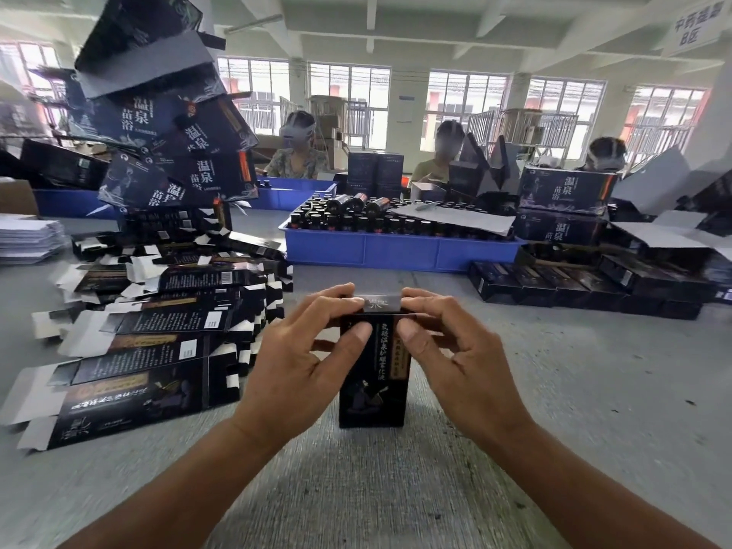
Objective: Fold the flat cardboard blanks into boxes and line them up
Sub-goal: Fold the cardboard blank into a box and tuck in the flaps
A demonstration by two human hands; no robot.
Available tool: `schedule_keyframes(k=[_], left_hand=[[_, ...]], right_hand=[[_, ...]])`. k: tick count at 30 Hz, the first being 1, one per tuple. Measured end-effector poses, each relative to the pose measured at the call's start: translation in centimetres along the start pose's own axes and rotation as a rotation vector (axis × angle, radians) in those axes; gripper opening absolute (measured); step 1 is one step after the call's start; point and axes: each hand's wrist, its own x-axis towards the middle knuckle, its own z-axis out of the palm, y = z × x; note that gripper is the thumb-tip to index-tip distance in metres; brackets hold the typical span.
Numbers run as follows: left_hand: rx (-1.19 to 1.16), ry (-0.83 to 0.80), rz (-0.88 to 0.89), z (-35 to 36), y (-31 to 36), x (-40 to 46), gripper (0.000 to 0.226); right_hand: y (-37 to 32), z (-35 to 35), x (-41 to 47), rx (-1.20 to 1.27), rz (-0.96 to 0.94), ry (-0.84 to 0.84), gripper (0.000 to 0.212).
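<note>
A small black printed box (372, 386) stands upright on the grey table in front of me. My left hand (305, 350) grips its upper left side, thumb on the front face and fingers over the top. My right hand (447, 346) grips the upper right side the same way. Between my fingertips the top flap (378, 302) lies bent over the opening. A big fanned pile of flat black blanks (158, 322) lies to the left. A row of finished black boxes (586, 285) lies at the right.
A blue tray (400, 249) full of dark bottles stands behind the box. A tall leaning stack of larger dark cartons (166, 124) rises at the back left. White sheets (27, 239) lie at the far left. Three people sit across the table.
</note>
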Motion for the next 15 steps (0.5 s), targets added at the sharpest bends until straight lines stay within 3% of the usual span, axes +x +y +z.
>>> schedule_keyframes(k=[4,8,12,15], left_hand=[[-0.058,-0.204,-0.174,-0.6,-0.4,0.1,0.053],[0.012,-0.164,-0.242,-0.4,-0.8,0.2,0.063],[-0.044,-0.068,-0.348,-0.2,-2.0,0.0,0.074],[-0.28,-0.006,-0.482,0.0,-3.8,-0.1,0.084]], right_hand=[[0.8,0.7,-0.4,-0.152,0.113,-0.178,0.057],[1.7,1.7,-1.0,-0.258,0.169,-0.217,0.088],[1.8,2.4,-1.7,-0.314,0.156,-0.215,0.084],[1.2,2.1,-1.5,-0.366,0.074,-0.224,0.082]])
